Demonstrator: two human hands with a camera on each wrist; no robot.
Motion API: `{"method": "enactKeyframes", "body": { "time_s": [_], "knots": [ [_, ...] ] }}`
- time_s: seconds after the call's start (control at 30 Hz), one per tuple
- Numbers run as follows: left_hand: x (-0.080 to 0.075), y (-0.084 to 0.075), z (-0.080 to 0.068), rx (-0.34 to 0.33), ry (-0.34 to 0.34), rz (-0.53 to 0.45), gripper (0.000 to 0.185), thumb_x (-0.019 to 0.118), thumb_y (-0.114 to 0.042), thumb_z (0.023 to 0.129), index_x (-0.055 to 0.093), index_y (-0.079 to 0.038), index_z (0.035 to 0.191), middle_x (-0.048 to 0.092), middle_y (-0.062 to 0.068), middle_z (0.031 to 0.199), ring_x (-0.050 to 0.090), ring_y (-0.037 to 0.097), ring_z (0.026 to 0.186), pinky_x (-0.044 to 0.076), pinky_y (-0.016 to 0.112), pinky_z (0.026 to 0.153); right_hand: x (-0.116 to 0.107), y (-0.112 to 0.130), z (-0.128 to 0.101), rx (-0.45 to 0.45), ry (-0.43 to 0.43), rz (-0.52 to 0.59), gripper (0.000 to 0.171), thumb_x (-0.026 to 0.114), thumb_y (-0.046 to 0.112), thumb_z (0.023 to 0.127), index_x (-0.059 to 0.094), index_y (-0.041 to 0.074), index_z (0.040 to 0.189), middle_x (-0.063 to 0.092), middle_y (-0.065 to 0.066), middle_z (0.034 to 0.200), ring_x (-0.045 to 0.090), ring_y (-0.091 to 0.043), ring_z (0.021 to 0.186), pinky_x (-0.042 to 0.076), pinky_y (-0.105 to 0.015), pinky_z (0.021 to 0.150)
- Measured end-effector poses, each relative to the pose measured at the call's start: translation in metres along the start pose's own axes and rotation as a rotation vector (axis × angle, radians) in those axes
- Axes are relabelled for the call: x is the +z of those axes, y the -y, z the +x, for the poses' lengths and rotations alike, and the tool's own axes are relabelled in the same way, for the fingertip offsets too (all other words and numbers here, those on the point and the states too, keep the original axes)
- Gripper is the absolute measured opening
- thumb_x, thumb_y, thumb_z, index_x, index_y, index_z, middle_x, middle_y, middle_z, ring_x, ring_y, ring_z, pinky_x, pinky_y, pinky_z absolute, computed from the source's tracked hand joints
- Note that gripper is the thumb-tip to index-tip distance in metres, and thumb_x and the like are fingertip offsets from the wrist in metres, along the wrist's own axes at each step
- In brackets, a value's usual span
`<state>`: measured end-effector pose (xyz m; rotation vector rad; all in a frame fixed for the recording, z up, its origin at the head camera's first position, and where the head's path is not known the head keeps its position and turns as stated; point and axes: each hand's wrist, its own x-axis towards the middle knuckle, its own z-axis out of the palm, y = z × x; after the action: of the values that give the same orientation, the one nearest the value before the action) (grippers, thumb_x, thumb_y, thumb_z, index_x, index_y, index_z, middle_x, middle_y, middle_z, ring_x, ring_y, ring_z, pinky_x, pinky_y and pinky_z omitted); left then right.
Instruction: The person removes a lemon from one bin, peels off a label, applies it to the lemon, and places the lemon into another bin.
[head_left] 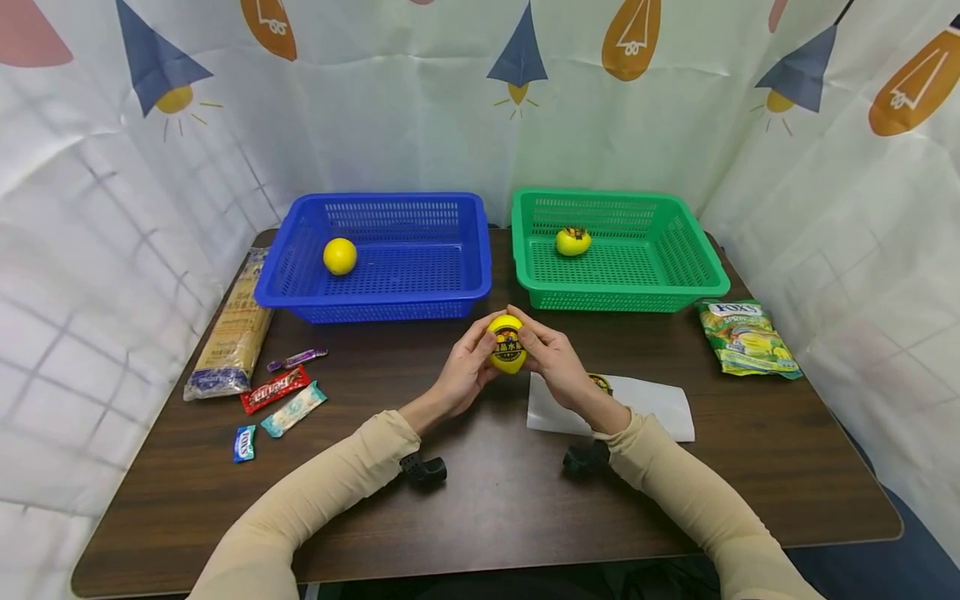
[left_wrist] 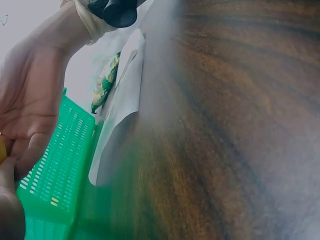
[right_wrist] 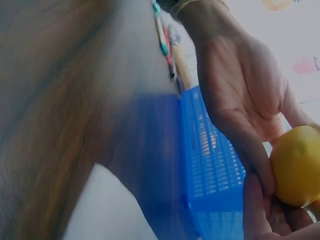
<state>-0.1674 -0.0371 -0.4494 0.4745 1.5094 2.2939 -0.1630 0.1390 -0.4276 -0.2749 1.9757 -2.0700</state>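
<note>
A yellow lemon (head_left: pixel 507 357) with a black label on its near side is held up over the middle of the table, between both hands. My left hand (head_left: pixel 463 367) grips its left side, thumb at the label's edge. From the other side my right hand (head_left: pixel 558 363) holds it, with its thumb also by the label. The right wrist view shows the lemon's unlabelled skin (right_wrist: pixel 296 162) against the fingers. Beneath my right forearm lies a white sheet (head_left: pixel 651 407), partly hidden, with a round black-and-yellow label (head_left: pixel 602 383) on it.
At the back stand a blue basket (head_left: pixel 375 310) with a plain lemon (head_left: pixel 340 256) and a green basket (head_left: pixel 615 300) with a labelled lemon (head_left: pixel 573 242). Several wrapped snacks (head_left: pixel 276 389) and a long tan packet (head_left: pixel 231 333) lie left. A green candy bag (head_left: pixel 748 340) lies right.
</note>
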Motion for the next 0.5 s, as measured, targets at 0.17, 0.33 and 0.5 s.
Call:
{"method": "enactKeyframes", "body": {
  "time_s": [0.17, 0.33, 0.5],
  "knots": [
    [0.002, -0.003, 0.003, -0.037, 0.014, 0.055, 0.052, 0.042, -0.030, 0.107, 0.030, -0.013, 0.154, 0.049, -0.003, 0.129, 0.060, 0.008, 0.106, 0.056, 0.029, 0.091, -0.007, 0.002, 0.000, 0.011, 0.054, -0.108, 0.060, 0.040, 0.045, 0.106, 0.028, 0.020, 0.158, 0.036, -0.011, 0.159, 0.048, -0.027, 0.134, 0.047, -0.052, 0.109],
    [-0.001, -0.005, 0.004, -0.084, 0.060, 0.087, 0.047, 0.037, -0.025, 0.109, 0.028, -0.011, 0.153, 0.046, 0.002, 0.129, 0.060, 0.009, 0.104, 0.055, 0.028, 0.091, -0.012, 0.003, 0.002, -0.013, 0.101, -0.322, 0.075, 0.062, 0.040, 0.097, 0.026, 0.016, 0.158, 0.047, -0.013, 0.148, 0.054, -0.029, 0.124, 0.053, -0.038, 0.100],
    [-0.005, -0.006, 0.003, -0.118, 0.083, 0.131, 0.046, 0.035, -0.024, 0.109, 0.026, -0.009, 0.151, 0.044, 0.004, 0.128, 0.060, 0.009, 0.102, 0.055, 0.027, 0.089, -0.011, 0.001, 0.005, -0.016, 0.109, -0.397, 0.083, 0.072, 0.039, 0.090, 0.030, 0.012, 0.156, 0.055, -0.011, 0.138, 0.058, -0.025, 0.112, 0.054, -0.027, 0.091]
  ]
}}
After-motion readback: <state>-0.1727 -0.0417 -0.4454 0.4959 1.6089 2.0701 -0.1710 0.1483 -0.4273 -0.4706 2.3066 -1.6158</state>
